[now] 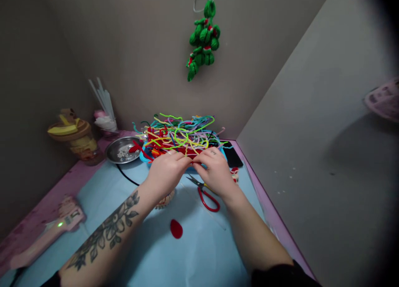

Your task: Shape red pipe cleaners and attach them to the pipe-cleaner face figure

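Observation:
Over the front edge of a blue tray point(144, 157) heaped with colourful pipe cleaners point(183, 133), my two hands meet with their fingertips close together. My left hand point(170, 168) is closed in a pinch, knuckles up. My right hand point(215, 168) pinches beside it; whatever small thing lies between the fingers is too hidden to name. Beneath my right hand, red-handled scissors point(208, 199) rest on the blue sheet. A red oval piece point(176, 229) lies flat nearer to me. Partly covered by my left wrist is a small beige object point(165, 200).
At left are a metal dish point(123, 150) with small white bits, a pink glue gun point(51, 235) with a green light, a lidded cup point(77, 137) and a holder with white sticks point(106, 106). A black phone point(233, 155) lies right of the tray. Green knitted ornaments point(204, 38) hang above.

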